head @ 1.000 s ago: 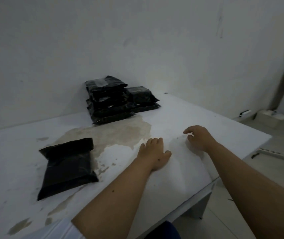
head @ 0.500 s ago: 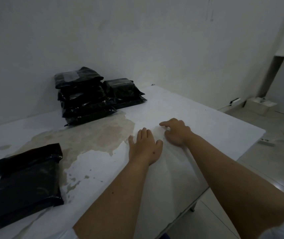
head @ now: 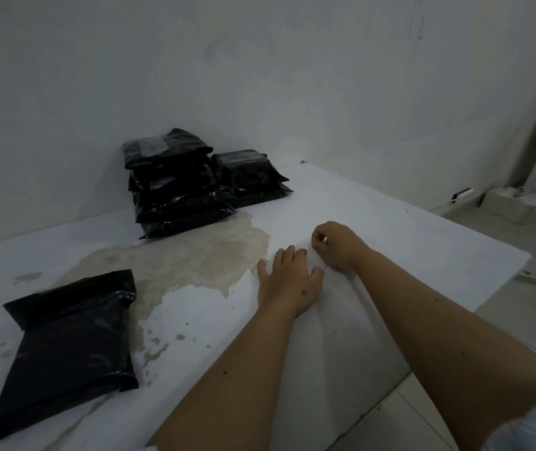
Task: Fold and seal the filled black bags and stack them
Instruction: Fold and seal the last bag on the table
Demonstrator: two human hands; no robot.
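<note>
A person is leaning over a white counter [head: 406,222] in a dim room, both bare forearms reaching forward. The left hand [head: 288,281] is lying flat on the counter, fingers straight and slightly spread, palm down. The right hand [head: 336,245] is sitting just beyond it, nearly touching, with fingers curled inward and fingertips drawn together as if pinching something small and pale; what it is pinching is too small to tell.

Neither hand is touching a bag. A single filled black bag [head: 65,349] is lying flat on the counter well to the left of the hands, near the front edge. Its long axis is running from the near left corner up toward the far right, and its folded-over flap end is pointing away from the person, toward the wall. Whether that flap is sealed cannot be told.

Against the far wall, two stacks are sitting side by side and touching: a tall stack of bags [head: 175,187] and a shorter stack [head: 250,174] to its right.

Judging from this, the person appears to be between bags, possibly readying a sealing strip. The next move is likely calling for a reach left to the lone bag, to press its flap closed and carry it to a stack.

A brown stain [head: 195,258] is spreading across the counter between the stacks and the hands.
</note>
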